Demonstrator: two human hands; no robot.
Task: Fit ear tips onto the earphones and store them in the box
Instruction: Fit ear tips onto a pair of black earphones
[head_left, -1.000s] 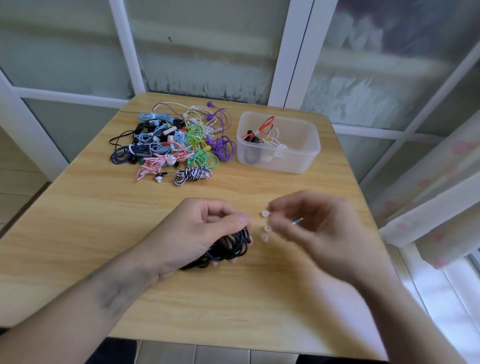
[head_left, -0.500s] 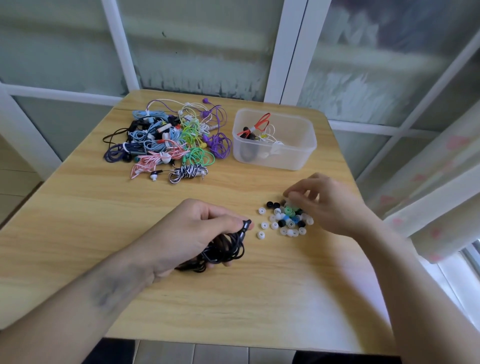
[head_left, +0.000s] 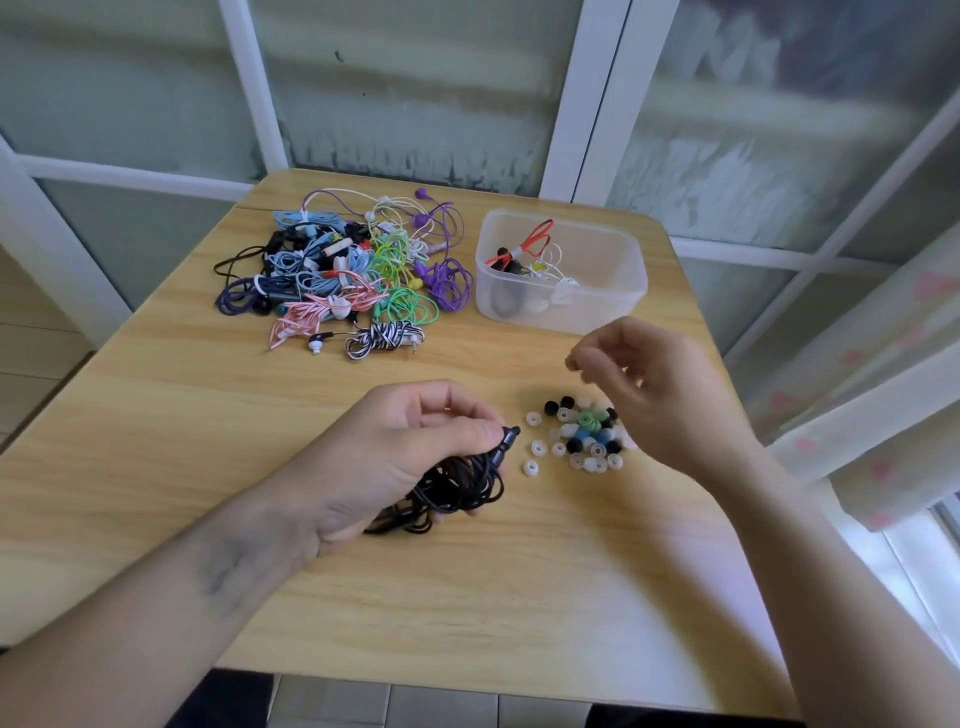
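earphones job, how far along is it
Done: a few sets lie in the clear box. In hand: left hand grips black earphones; right hand hovers above the loose ear tips. Left: the large colourful pile.

Wooden table (head_left: 156, 426), frosted windows (head_left: 415, 78), curtain (head_left: 883, 374)
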